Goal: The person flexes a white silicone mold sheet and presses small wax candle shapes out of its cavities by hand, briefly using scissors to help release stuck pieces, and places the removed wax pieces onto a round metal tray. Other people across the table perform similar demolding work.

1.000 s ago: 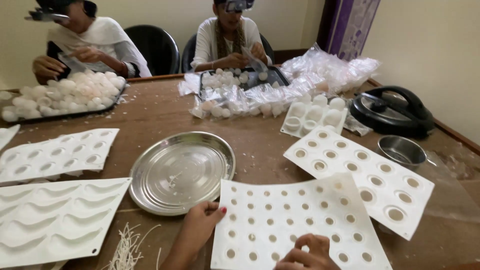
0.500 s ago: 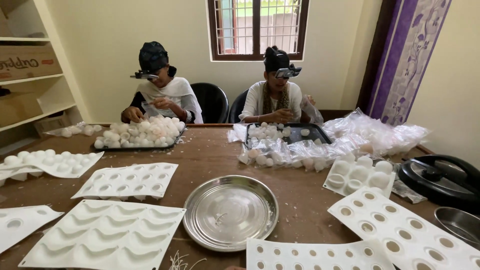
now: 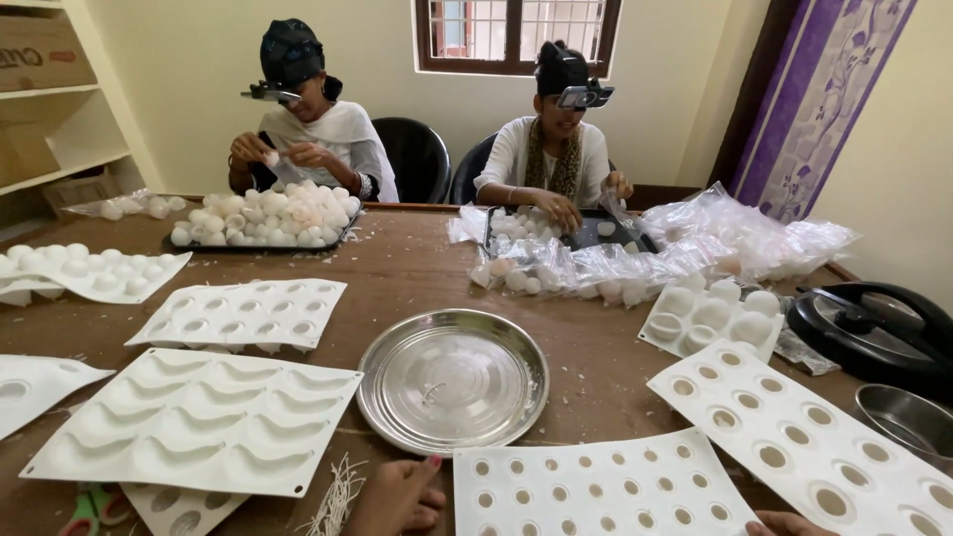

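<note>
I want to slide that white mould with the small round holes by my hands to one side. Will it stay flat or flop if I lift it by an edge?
The white mould looks thin and sheet-like, with wavy edges, so it would probably sag if lifted by one edge. It seems light for its spread, so a push from the left hand should slide it easily. Its cavities look empty, so nothing should spill.

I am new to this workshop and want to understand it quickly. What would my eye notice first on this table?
First the round steel plate at the table's centre, ringed by white moulds such as the many-holed mould between the left hand and right hand. Across the table, two seated people work over a black tray heaped with white balls and clear bags.
</note>
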